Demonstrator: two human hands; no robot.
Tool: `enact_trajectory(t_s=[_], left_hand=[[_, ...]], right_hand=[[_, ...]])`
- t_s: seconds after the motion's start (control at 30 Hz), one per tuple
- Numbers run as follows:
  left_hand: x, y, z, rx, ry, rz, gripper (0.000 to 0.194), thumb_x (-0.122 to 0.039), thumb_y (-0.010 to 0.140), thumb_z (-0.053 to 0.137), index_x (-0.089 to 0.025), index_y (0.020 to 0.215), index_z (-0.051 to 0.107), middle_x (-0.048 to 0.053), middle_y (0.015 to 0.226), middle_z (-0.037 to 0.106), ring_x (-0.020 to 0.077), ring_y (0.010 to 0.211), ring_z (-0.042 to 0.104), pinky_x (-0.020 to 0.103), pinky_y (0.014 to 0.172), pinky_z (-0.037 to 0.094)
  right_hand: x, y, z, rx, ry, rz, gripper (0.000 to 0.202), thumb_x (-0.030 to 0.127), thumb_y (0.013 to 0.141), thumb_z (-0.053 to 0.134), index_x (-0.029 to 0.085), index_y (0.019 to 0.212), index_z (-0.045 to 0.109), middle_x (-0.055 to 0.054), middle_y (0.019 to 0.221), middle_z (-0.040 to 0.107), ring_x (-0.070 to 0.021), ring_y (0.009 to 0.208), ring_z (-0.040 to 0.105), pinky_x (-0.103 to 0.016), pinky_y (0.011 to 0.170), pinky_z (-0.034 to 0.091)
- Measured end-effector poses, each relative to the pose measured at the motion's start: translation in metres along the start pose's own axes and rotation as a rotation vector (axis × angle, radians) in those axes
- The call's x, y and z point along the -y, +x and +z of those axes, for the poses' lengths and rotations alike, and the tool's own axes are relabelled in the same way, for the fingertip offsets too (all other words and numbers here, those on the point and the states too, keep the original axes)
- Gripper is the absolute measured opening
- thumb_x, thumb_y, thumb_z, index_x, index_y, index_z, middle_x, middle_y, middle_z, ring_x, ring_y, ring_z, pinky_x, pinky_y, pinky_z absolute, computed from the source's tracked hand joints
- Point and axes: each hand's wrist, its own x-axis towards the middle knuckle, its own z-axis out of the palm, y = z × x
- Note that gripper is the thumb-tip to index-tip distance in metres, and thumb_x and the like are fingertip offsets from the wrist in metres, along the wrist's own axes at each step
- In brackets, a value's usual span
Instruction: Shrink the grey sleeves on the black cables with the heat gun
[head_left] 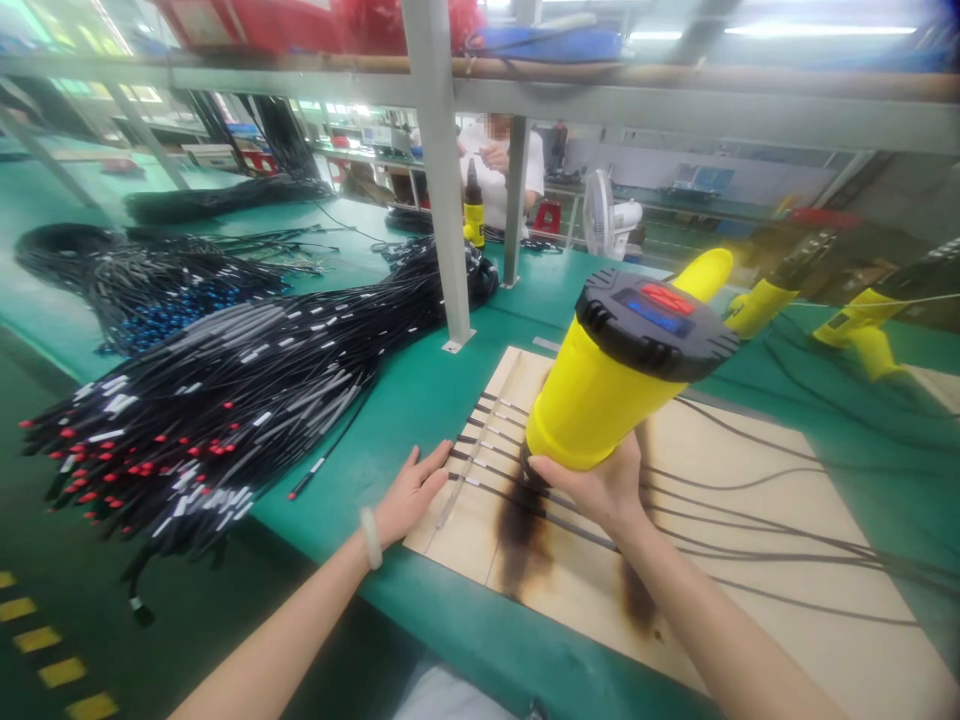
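Note:
My right hand [600, 490] grips a yellow and black heat gun [600, 385], tilted with its black end cap up and its nozzle down over the wooden board [750, 620]. Several thin black cables [735, 520] lie side by side across that board, with white labels close to their left ends. A thin strip [480, 440] crosses over them. At the board's left edge my left hand [411, 495] lies with fingers stretched out, the fingertips by the cable ends. Dark scorch marks [517, 545] show on the wood beneath the gun. The nozzle tip is hidden.
A large bundle of black cables with red tips [247, 370] covers the green table [405, 400] on the left. A grey post [442, 180] rises behind the board. More yellow heat guns [859, 325] stand at the right. A white fan [607, 215] and a person [495, 170] are beyond.

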Motion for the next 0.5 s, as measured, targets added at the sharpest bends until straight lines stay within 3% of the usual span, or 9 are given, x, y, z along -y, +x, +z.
enact_trajectory(t_s=[0.13, 0.5], left_hand=[[-0.0001, -0.0003, 0.0001, -0.007, 0.003, 0.013, 0.065, -0.055, 0.083, 0.021, -0.017, 0.135, 0.034, 0.004, 0.141, 0.031, 0.0195, 0.132, 0.028, 0.042, 0.114, 0.003], [0.0044, 0.0008, 0.0020, -0.011, 0.015, 0.026, 0.064, -0.055, 0.084, 0.021, -0.018, 0.134, 0.034, 0.004, 0.141, 0.032, 0.0198, 0.131, 0.029, 0.042, 0.114, 0.004]], right_hand=[[-0.0033, 0.0000, -0.0003, -0.032, -0.062, -0.008, 0.057, 0.033, 0.050, 0.082, 0.017, 0.097, 0.054, -0.008, 0.091, 0.064, -0.0244, 0.081, 0.061, -0.042, 0.074, 0.053], [0.0021, 0.0023, 0.0006, -0.003, -0.058, 0.003, 0.057, 0.032, 0.051, 0.081, 0.018, 0.098, 0.052, -0.008, 0.092, 0.063, -0.0254, 0.083, 0.061, -0.042, 0.074, 0.053]])
